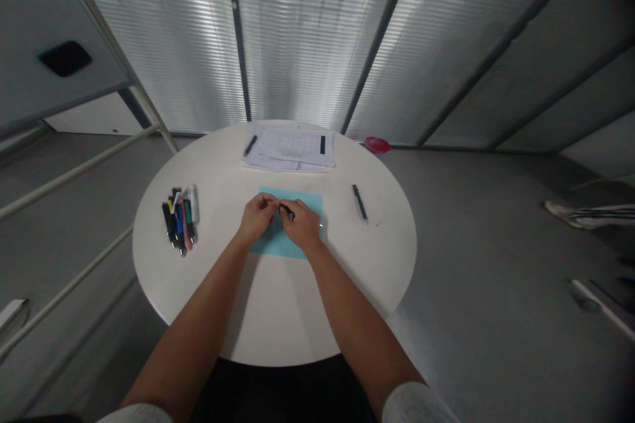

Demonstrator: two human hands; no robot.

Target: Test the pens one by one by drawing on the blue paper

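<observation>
My left hand (258,217) and my right hand (301,223) meet over a light blue sheet (280,248) on the round white table (278,324). Between the right thumb and fingers sits a short black pen part (286,211); most of it is hidden by the hand. The left fingertips are pinched together close to the end of that part, and what they grip is too small to make out. Beside the right hand, a tiny pale bit shows at the sheet's right edge. To the right lies a dark pen (360,203), apart from both hands.
A bunch of several pens (179,221) lies at the table's left. Printed papers (290,145) are stacked at the back, with a black pen (250,145) on them. Small crumbs lie near the right pen. A pink bowl-like object (378,145) is behind the table; a white metal frame (79,165) stands left.
</observation>
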